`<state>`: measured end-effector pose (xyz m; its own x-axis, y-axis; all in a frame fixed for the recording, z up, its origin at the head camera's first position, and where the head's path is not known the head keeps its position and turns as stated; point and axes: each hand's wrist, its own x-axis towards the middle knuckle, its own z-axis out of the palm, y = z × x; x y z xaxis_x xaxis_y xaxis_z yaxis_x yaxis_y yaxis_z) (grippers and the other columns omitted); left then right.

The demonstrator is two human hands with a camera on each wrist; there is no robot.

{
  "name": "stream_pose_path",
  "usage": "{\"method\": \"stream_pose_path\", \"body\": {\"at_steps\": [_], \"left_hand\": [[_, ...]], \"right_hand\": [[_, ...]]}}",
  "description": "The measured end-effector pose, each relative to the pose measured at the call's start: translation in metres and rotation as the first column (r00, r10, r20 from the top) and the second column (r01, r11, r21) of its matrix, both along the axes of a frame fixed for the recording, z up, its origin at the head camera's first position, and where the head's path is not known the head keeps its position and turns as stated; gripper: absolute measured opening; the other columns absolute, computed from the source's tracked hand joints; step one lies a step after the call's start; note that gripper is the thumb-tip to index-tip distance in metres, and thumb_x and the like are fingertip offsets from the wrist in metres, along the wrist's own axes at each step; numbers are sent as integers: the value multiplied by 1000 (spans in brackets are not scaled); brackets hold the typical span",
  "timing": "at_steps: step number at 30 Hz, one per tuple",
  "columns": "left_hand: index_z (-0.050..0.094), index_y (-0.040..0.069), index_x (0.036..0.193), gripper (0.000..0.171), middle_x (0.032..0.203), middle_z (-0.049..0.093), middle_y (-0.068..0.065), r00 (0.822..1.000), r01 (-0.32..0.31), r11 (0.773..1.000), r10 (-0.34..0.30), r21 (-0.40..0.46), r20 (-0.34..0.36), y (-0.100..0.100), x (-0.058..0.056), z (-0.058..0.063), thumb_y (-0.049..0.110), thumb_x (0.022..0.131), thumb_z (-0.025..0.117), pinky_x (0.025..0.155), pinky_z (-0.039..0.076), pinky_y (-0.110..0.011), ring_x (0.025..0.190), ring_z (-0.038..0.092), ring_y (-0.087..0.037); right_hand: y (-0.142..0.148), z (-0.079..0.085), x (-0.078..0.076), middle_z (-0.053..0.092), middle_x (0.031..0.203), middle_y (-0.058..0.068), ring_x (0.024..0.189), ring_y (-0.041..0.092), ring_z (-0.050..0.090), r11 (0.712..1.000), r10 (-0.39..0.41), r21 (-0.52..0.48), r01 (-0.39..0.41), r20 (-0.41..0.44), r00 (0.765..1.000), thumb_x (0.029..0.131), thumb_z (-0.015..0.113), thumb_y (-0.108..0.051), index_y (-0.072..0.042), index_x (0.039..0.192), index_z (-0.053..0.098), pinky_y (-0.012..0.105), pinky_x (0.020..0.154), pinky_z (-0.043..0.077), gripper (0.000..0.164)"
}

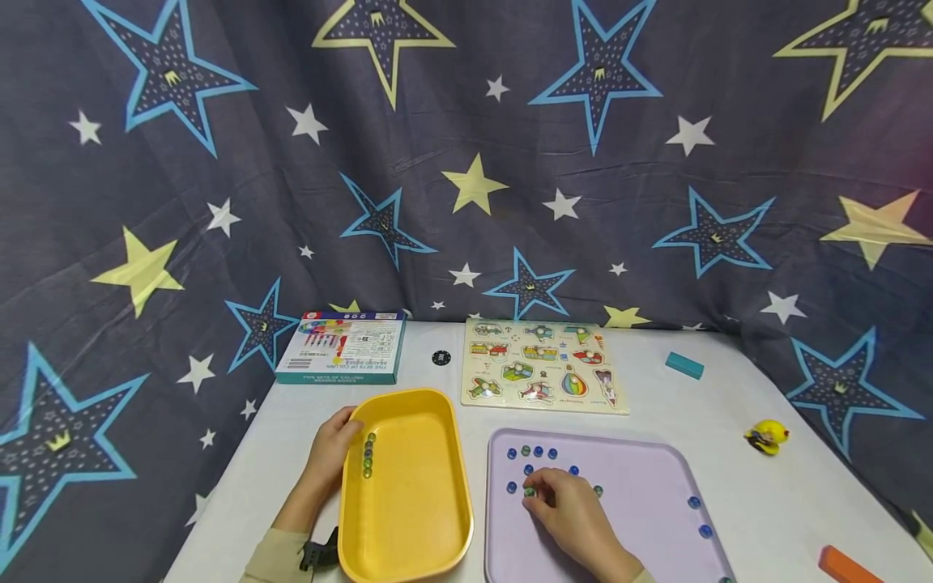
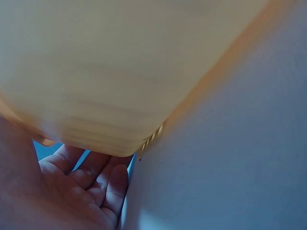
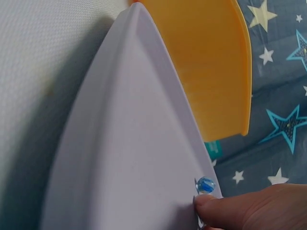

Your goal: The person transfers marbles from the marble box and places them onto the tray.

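**Head view: tub to the left of the pinch, two rims between**

In the head view, a green marble is pinched at the fingertips of the right hand, above the tray; whether it has been lifted clear cannot be told. A blue marble lies just left of the pinch, and more marbles are spread beyond it and to its right. The tub is placed left of the pinch, its long axis running roughly front to back. Its left rim is gripped by the left hand, beside which a row of marbles is seen inside. As judged, any leftward carry would be met first by the tray's rim, then by the tub's right wall.

In the left wrist view, the tub's underside is shown above the left hand's fingers.

In the right wrist view, a blue-streaked marble is seen just past a fingertip; whether it is held cannot be told. The tub is shown beyond the tray's rim.
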<state>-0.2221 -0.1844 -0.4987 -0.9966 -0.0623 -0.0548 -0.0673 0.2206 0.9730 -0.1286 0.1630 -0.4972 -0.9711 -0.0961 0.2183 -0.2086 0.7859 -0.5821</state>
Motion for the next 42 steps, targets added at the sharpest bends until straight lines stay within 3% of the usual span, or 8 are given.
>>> {"method": "stream_pose_path", "body": {"at_steps": [8, 13, 16, 20, 26, 30, 36, 42], "left_hand": [[56, 10, 114, 28, 99, 59, -13, 1000, -1, 1000, 1, 0, 1, 0, 0, 1, 20, 92, 44, 69, 50, -26, 78, 56, -26], [56, 9, 115, 28, 100, 59, -14, 1000, 5, 1000, -5, 7, 4, 0, 0, -1, 21, 92, 43, 69, 50, -27, 79, 56, -25], [56, 10, 115, 29, 100, 59, -13, 1000, 8, 1000, -8, 3, 10, 0, 0, -1, 22, 92, 43, 70, 51, -27, 79, 57, -25], [56, 10, 114, 28, 100, 60, -13, 1000, 4, 1000, -4, 3, 6, 0, -1, -1, 22, 91, 45, 70, 50, -27, 79, 57, -24], [56, 9, 114, 28, 100, 59, -14, 1000, 3, 1000, -3, 17, 8, -2, 0, 0, 21, 91, 46, 70, 50, -27, 80, 56, -25], [56, 8, 115, 30, 102, 59, -15, 1000, 5, 1000, -5, 20, 15, -3, 0, -1, 22, 92, 45, 71, 50, -27, 81, 56, -26], [56, 9, 115, 29, 102, 59, -14, 1000, 5, 1000, -6, 18, 13, -2, 0, 0, 21, 91, 45, 71, 50, -27, 81, 56, -25], [57, 9, 114, 28, 100, 59, -14, 1000, -5, 1000, 5, 9, 0, -2, 0, 0, 21, 91, 45, 68, 50, -26, 80, 56, -24]], "right_hand": [[0, -3, 0, 44, 61, -17, 54, -1, 40, 1000, -2, -6, 2, -3, 1000, 69, 76, -17, -21, 81, 64, 18, 51, 34, 17], [5, 0, -1, 46, 60, -14, 51, 0, 42, 995, 10, -96, -4, 58, 998, 71, 75, -19, -21, 85, 65, 18, 47, 35, 18], [8, 9, -2, 50, 60, -12, 48, 2, 43, 984, -5, -178, 25, 108, 994, 75, 72, -19, -22, 86, 65, 19, 44, 36, 13], [7, 25, -4, 54, 63, -11, 50, 5, 45, 963, -11, -266, 37, 99, 995, 79, 69, -18, -21, 84, 66, 20, 45, 38, 7], [-16, 51, -9, 59, 69, -5, 52, 6, 46, 915, 109, -398, -69, 79, 991, 81, 67, -22, -20, 85, 66, 21, 45, 40, 5], [-46, 66, -12, 60, 73, -6, 54, 6, 47, 892, 258, -401, -209, 72, 963, 83, 64, -24, -23, 88, 65, 20, 47, 40, 5], [-95, 78, -19, 58, 75, -12, 55, 4, 47, 857, 458, -299, -420, 67, 886, 85, 61, -27, -22, 90, 65, 18, 49, 40, 8], [-139, 79, -30, 56, 73, -14, 55, 3, 47, 827, 540, -256, -501, 108, 835, 84, 63, -27, -18, 92, 65, 18, 49, 40, 12]]}}
